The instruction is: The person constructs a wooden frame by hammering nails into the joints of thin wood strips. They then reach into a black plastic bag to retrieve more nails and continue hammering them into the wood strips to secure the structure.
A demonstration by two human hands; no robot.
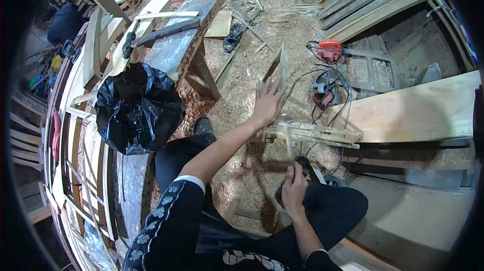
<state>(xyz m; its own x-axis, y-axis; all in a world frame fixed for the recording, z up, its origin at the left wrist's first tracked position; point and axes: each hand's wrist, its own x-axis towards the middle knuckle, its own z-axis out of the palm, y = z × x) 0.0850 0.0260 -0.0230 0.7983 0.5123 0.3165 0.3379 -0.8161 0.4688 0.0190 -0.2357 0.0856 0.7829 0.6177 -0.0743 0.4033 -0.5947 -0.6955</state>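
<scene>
My left hand (268,103) reaches forward with its fingers spread over the near end of a narrow wooden board (283,64), holding it. In my right hand (294,190) is a hammer (289,145), gripped by its pale wooden handle. The hammer's head is up and blurred, close to the stacked wooden strips (315,133) just right of my left wrist. What the strips rest on is partly hidden.
A black plastic bag (138,112) sits on the left beside a worn bench (179,44). Red power tools (330,51) with tangled cables lie ahead right. A wide plank (408,112) extends at right. Wood shavings (237,134) cover the floor.
</scene>
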